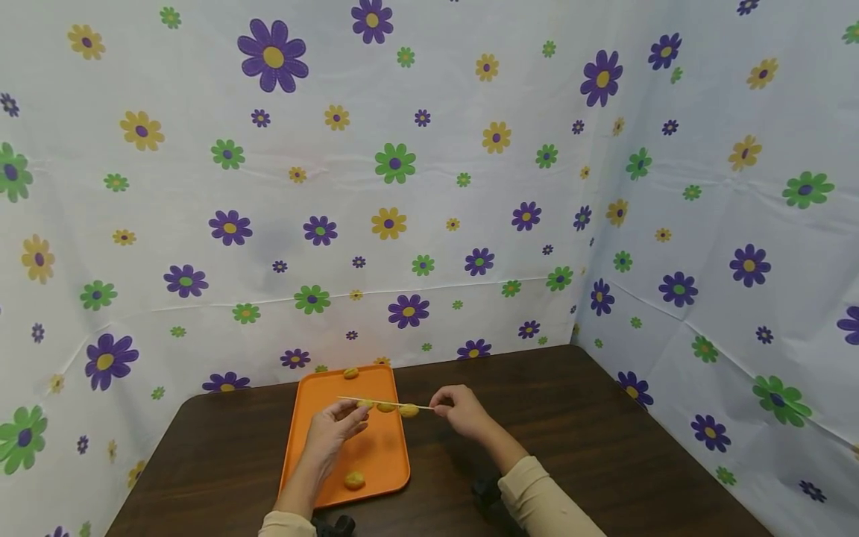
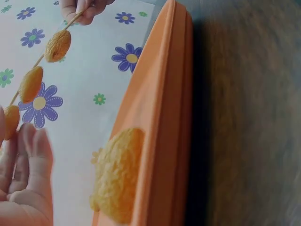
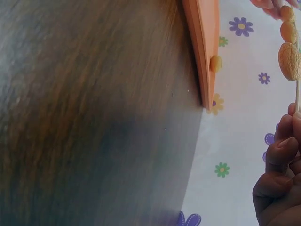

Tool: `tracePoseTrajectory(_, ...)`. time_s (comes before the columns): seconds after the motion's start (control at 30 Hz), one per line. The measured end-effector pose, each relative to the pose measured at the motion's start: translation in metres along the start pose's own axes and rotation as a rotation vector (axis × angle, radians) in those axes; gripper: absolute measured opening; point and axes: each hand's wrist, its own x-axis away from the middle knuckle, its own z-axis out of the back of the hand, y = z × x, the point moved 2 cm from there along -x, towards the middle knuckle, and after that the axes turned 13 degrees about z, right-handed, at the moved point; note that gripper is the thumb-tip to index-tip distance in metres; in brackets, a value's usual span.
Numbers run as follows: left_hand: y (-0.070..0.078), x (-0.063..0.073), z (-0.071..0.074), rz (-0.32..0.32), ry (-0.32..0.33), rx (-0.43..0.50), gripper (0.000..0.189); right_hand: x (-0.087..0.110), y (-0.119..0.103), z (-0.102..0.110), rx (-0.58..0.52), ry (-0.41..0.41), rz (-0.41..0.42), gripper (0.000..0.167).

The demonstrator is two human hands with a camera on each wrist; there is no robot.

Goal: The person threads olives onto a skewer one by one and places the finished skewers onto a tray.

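Note:
A thin wooden skewer (image 1: 423, 407) runs roughly level above the orange tray (image 1: 379, 451), with three wrinkled yellow oval lumps on it. My right hand (image 1: 463, 412) pinches the skewer's right end, thumb against fingers. At the other side, my left hand (image 1: 335, 429) has its thumb and fingertips around the leftmost lump (image 2: 11, 121). The skewer's tip sticks out to the left, past those fingers. The middle lump (image 2: 31, 84) and the right lump (image 2: 58, 46) are spaced along the stick. What kind of food they are, I cannot tell.
Two more yellow lumps lie on the tray: a near lump (image 1: 354, 480) by its front edge and a far lump (image 1: 351, 373) at the back. The dark wooden table (image 1: 550, 418) meets a flower-printed sheet (image 1: 456, 328) behind and at the right.

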Motion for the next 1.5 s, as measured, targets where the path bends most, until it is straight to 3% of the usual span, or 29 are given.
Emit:
tracePoseTrajectory(0.1, 0.002, 0.004, 0.006, -0.005, 0.007, -0.139, 0.035, 0.002, 0.002, 0.002, 0.001, 0.008, -0.008, 0.008)
tracePoseTrajectory(0.23, 0.005, 0.011, 0.02, 0.022, -0.015, -0.435, 0.035, 0.006, 0.007, 0.008, 0.011, 0.03, -0.028, 0.009)
tracePoseTrajectory(0.43, 0.007, 0.022, 0.037, 0.038, -0.227, -0.767, 0.033, 0.013, 0.013, 0.018, 0.0, 0.045, -0.053, 0.009)
tracePoseTrajectory(0.53, 0.008, 0.028, 0.039, 0.01, -0.271, -0.868, 0.027, 0.017, 0.016, 0.021, 0.006, 0.042, -0.052, 0.009)
tracePoseTrajectory(0.9, 0.002, 0.043, 0.032, 0.051, -0.234, -0.925, 0.015, 0.023, 0.021, 0.028, 0.026, 0.039, -0.027, 0.008)
tracePoseTrajectory(1.07, 0.003, 0.049, 0.031, 0.064, -0.306, -0.899, 0.017, 0.026, 0.023, 0.029, 0.024, 0.033, -0.032, 0.01)
tracePoseTrajectory(1.2, 0.004, 0.05, 0.032, 0.027, -0.334, -0.868, 0.016, 0.027, 0.022, 0.028, 0.022, 0.028, -0.032, 0.009)
tracePoseTrajectory(1.4, 0.006, 0.042, 0.033, -0.056, -0.251, -0.817, 0.023, 0.026, 0.021, 0.028, 0.013, 0.016, -0.04, 0.008)
tracePoseTrajectory(1.5, 0.009, 0.038, 0.032, -0.086, -0.159, -0.787, 0.026, 0.026, 0.021, 0.029, 0.006, 0.012, -0.043, 0.009)
